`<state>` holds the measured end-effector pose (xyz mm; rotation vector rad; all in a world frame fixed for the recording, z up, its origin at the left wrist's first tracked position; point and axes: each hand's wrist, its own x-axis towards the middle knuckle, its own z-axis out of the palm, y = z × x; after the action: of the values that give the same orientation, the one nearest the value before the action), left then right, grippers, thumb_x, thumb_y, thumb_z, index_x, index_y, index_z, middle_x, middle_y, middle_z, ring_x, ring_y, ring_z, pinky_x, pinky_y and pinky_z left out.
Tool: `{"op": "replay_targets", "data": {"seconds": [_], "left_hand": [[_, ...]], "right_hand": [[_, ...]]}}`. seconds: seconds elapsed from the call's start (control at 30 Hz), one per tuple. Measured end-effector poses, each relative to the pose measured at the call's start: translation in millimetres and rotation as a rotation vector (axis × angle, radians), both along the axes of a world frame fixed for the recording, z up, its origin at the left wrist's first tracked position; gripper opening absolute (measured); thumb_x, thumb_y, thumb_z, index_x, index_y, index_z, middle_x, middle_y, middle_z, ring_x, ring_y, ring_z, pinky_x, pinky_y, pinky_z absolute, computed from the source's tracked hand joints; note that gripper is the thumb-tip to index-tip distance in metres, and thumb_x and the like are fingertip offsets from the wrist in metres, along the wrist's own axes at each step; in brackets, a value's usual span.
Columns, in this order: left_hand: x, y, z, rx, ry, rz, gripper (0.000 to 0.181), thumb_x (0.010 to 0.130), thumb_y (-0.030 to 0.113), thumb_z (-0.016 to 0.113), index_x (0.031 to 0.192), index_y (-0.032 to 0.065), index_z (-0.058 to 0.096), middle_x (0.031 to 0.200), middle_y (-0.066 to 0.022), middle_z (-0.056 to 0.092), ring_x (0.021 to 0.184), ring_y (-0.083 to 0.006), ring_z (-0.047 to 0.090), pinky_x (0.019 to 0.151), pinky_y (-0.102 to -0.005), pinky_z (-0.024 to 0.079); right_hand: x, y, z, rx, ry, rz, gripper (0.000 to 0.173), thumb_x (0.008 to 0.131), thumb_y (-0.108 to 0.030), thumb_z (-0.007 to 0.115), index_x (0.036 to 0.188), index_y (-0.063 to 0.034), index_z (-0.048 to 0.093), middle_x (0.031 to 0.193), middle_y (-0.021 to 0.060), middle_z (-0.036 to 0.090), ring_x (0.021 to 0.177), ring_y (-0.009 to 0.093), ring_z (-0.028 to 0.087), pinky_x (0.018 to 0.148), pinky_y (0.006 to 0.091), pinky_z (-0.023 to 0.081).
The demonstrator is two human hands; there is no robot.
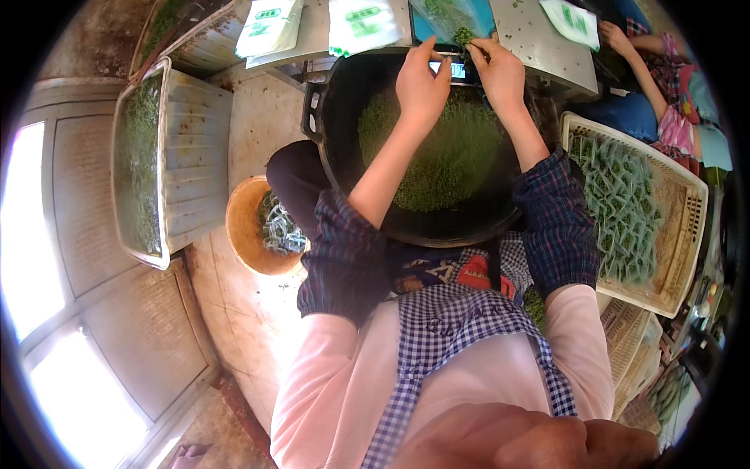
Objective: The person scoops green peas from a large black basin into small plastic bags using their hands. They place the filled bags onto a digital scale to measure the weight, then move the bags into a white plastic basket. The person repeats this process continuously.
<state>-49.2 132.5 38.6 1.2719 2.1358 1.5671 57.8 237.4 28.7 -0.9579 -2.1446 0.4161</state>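
A clear plastic bag with small green pieces inside lies on a digital scale with a blue top and a lit display. My right hand is at the bag's near end, its fingers pinching some green pieces there. My left hand is raised beside it, left of the display, thumb and forefinger apart, with nothing visible between them. Both forearms reach over a wide black pan that holds a heap of small green pieces. Stacks of printed plastic bags lie left of the scale.
Filled small bags crowd a cream plastic crate at right. An orange bucket with plastic bits and a tall bin of green material stand at left. Another person's hand is near the table, by more printed bags.
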Motion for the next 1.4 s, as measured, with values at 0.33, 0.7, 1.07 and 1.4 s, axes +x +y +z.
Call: {"op": "replay_targets", "data": {"seconds": [0.33, 0.7, 1.07, 1.4], "left_hand": [[-13.8, 50.1, -3.8, -0.113, 0.282, 0.035, 0.043, 0.085, 0.022, 0.055, 0.124, 0.0041, 0.052, 0.081, -0.0149, 0.065, 0.073, -0.0336, 0.062, 0.067, -0.0429, 0.048], [-31.9, 0.0, -6.4, -0.038, -0.169, -0.095, 0.045, 0.082, 0.022, 0.064, 0.121, 0.0008, 0.054, 0.066, -0.0078, 0.058, 0.060, -0.0177, 0.058, 0.057, -0.0310, 0.045], [7.4, -59.6, -35.8, -0.179, -0.518, -0.148, 0.031, 0.089, 0.014, 0.055, 0.116, -0.0013, 0.057, 0.065, -0.0022, 0.057, 0.057, -0.0076, 0.050, 0.054, -0.0247, 0.040], [11.6, -64.0, -30.5, -0.231, -0.564, -0.167, 0.032, 0.092, 0.015, 0.053, 0.120, 0.0008, 0.056, 0.066, -0.0012, 0.056, 0.057, -0.0060, 0.048, 0.051, -0.0238, 0.038]], "right_hand": [[-16.8, 32.7, 17.5, 0.215, -0.244, -0.129, 0.041, 0.071, -0.021, 0.072, 0.104, -0.0058, 0.053, 0.092, 0.0123, 0.055, 0.076, 0.028, 0.059, 0.061, 0.0377, 0.048], [19.3, 36.1, 29.7, 0.171, -0.010, 0.192, 0.039, 0.074, -0.019, 0.072, 0.107, -0.0060, 0.054, 0.094, 0.0116, 0.052, 0.075, 0.024, 0.060, 0.065, 0.0338, 0.049], [51.8, -12.3, -0.1, -0.287, -0.004, 0.003, 0.028, 0.078, -0.009, 0.066, 0.105, -0.0042, 0.059, 0.102, 0.0121, 0.054, 0.075, 0.020, 0.062, 0.067, 0.0324, 0.048], [46.3, 6.3, 2.8, -0.110, -0.107, 0.106, 0.013, 0.080, -0.011, 0.063, 0.093, -0.0063, 0.064, 0.085, 0.0113, 0.061, 0.077, 0.026, 0.062, 0.069, 0.0349, 0.049]]}}
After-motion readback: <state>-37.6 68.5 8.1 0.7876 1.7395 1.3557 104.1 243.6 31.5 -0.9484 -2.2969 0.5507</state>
